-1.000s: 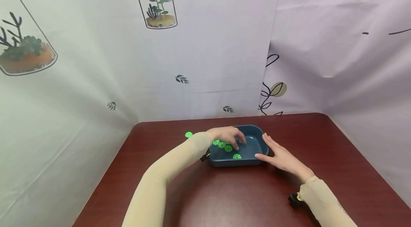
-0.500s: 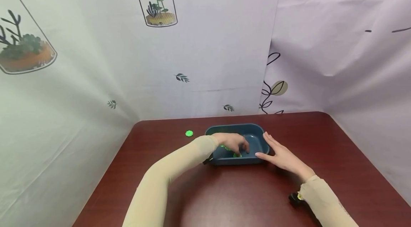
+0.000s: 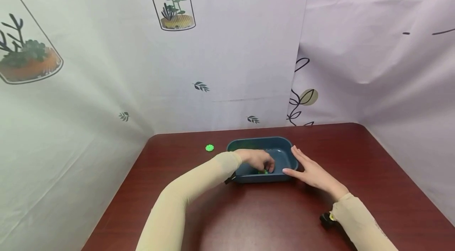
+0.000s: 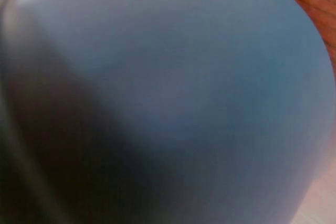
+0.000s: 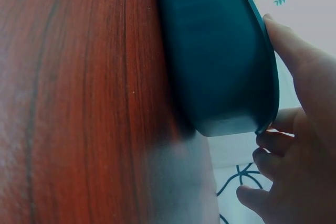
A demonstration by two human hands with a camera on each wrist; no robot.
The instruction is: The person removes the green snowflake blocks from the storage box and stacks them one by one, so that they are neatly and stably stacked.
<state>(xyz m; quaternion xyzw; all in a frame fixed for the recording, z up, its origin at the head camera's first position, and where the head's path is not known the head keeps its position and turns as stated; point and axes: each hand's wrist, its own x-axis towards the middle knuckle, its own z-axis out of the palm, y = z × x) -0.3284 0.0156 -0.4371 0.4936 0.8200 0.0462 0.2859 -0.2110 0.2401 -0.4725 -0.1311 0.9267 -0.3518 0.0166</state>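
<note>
A bright green, flat, flower-shaped disc, apparently plastic, (image 3: 263, 171) is lying inside a dark blue rectangular tub with rounded corners (image 3: 264, 178), close to its near wall. The left grip (image 3: 257, 159) is bending down into the tub with fingers curled at that disc; whether they are truly pinching it, I cannot tell. The right grip (image 3: 311, 172) is staying unclenched, its thumb and extended fingers touching the rim at the tub's right end. A matching green scalloped disc (image 3: 209, 148) is sitting on the dark red, wood-grained worktop (image 3: 241, 219), left of the tub.

The disc is looking light, thin and fairly stiff, hardly fragile, though probably slippery against the smooth floor. Its notched edge is offering the best hold: thumb and forefinger on opposite sides. The tub is seeming light too, so steadying its right rim is making sense.
</note>
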